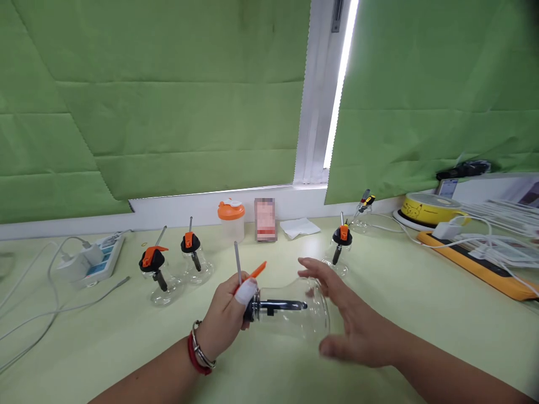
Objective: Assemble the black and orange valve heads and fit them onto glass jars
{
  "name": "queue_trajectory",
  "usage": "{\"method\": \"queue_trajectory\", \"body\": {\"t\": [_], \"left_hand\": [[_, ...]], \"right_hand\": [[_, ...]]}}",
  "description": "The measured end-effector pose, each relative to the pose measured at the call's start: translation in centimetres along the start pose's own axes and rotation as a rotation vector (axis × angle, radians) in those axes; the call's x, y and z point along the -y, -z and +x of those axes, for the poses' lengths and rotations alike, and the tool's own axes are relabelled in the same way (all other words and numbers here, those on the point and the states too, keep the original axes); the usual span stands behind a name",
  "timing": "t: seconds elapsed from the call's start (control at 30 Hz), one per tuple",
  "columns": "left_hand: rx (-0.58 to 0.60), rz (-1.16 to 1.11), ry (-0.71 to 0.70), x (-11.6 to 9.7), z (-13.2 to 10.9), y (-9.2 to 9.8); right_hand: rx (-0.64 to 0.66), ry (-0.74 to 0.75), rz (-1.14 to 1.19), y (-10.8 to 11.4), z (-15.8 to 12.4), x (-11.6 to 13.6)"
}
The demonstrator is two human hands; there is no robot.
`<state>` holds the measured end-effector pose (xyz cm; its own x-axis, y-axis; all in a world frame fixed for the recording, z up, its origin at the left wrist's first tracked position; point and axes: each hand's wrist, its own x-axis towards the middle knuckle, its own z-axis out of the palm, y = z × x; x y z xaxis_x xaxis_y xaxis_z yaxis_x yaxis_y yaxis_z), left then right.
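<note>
My left hand (229,314) is wrapped round the black and orange cap of a clear glass bottle (290,308), which lies sideways in the air above the table. A metal tube sticks up from the cap, an orange lever (258,269) stands out beside it, and a dark tube runs inside the glass. My right hand (349,320) is at the bottle's base, thumb and fingers spread apart; whether it touches the glass I cannot tell. White tape covers my left thumb.
Similar capped bottles stand at the left (154,269), (196,258) and right (338,247). Behind are an orange-lidded cup (231,221), a phone (265,220), a tissue (300,228) and a glass with tools (362,216). Power strips (101,261), (480,266) with cables lie at both sides.
</note>
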<state>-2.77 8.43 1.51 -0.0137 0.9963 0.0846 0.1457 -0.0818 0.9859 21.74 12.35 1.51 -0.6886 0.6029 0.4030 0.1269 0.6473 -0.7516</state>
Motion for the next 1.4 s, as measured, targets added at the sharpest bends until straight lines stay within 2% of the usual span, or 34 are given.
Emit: {"method": "queue_trajectory", "body": {"t": [0.1, 0.17, 0.23, 0.37, 0.43, 0.6, 0.67, 0.73, 0.83, 0.97, 1.07, 1.17, 1.27, 1.33, 1.4], "left_hand": [[0.047, 0.119, -0.166, 0.4, -0.5, 0.1], [0.059, 0.138, -0.138, 0.3, -0.5, 0.0], [0.042, 0.099, -0.009, -0.1, -0.2, -0.1], [0.036, -0.057, 0.208, -0.8, 0.4, -0.5], [0.069, -0.139, 0.275, -1.0, 0.4, -0.7], [0.159, -0.303, 0.524, -0.6, 0.6, -0.2], [0.145, -0.353, 0.536, -0.2, 0.9, 0.3], [0.085, -0.349, 0.436, 0.1, 1.3, 0.8], [-0.047, -0.293, 0.298, 0.5, 1.9, 1.3], [-0.089, -0.294, 0.261, 1.1, 2.4, 1.5], [-0.077, -0.3, 0.257, 1.4, 2.5, 1.4], [-0.055, -0.278, 0.262, 1.7, 2.4, 1.4], [-0.045, -0.245, 0.283, 1.7, 2.4, 1.4], [-0.042, -0.22, 0.295, 1.5, 2.4, 1.4], [-0.036, -0.195, 0.3, 1.3, 2.3, 1.4]], "right_hand": [[0.127, -0.283, 0.315, -0.4, 0.0, -0.2], [0.156, -0.3, 0.214, -0.6, 0.0, -0.2], [0.082, -0.12, -0.114, -0.7, 0.0, 0.1], [-0.075, 0.559, -0.845, -0.6, 0.6, 0.7], [-0.144, 0.776, -1.036, -0.6, 0.9, 0.9], [-0.281, 0.988, -1.144, -0.4, 1.1, 0.7], [-0.299, 1.0, -1.154, 0.2, 0.7, 0.3], [-0.276, 0.91, -1.144, 1.0, 0.0, -0.5], [-0.253, 0.602, -1.044, 2.6, -2.0, -2.3], [-0.414, 0.043, -0.814, 4.2, -6.1, -5.4], [-0.574, -0.26, -0.543, 5.0, -8.9, -7.5], [-0.631, -0.568, -0.359, 5.7, -10.3, -9.1], [-0.598, -0.732, -0.371, 6.4, -10.4, -10.0], [-0.561, -0.761, -0.395, 6.7, -10.0, -10.3], [-0.576, -0.757, -0.455, 6.7, -9.6, -10.2]]}}
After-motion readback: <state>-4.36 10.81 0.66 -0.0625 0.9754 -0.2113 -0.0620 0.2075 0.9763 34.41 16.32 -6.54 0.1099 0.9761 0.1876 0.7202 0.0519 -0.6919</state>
